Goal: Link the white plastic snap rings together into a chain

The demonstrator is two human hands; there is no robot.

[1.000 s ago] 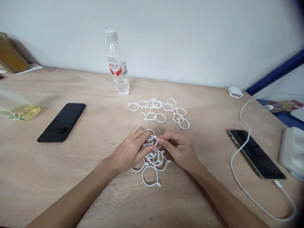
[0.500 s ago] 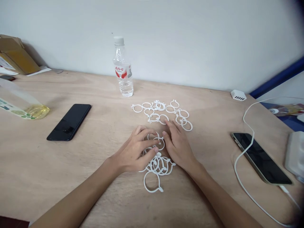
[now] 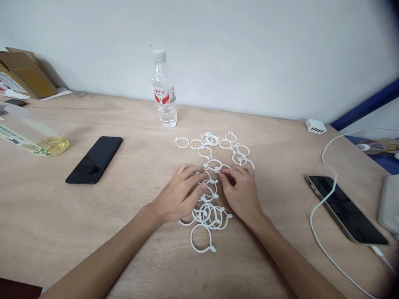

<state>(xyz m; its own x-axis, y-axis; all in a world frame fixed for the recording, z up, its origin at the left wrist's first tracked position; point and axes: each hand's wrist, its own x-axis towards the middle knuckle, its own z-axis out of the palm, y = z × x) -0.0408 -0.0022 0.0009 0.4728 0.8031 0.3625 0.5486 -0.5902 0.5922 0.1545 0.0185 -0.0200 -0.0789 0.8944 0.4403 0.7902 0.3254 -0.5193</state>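
Several white plastic rings with small eyelets, like curtain rings, lie on the wooden table. One cluster [image 3: 212,216] is in front of me, and a looser group [image 3: 204,152] spreads farther back. My left hand [image 3: 183,193] rests over the left side of the near rings, fingers apart and bent, its fingertips partly hiding some of them. Thumb and index finger of my right hand [image 3: 240,187] pinch a white ring [image 3: 217,170] at the front of the back group. A single ring [image 3: 201,238] lies nearest to me.
A clear water bottle [image 3: 165,95] stands near the wall. A black phone [image 3: 94,160] and a bottle of yellow liquid [image 3: 52,145] lie on the left. At right are another phone [image 3: 346,209], a white cable [image 3: 313,224] and a white adapter [image 3: 315,126]. A cardboard box [image 3: 29,74] sits far left.
My right hand has closed its fingers into a pinch, and a ring from the back group has shifted nearer to me. My left hand stays about where it was.
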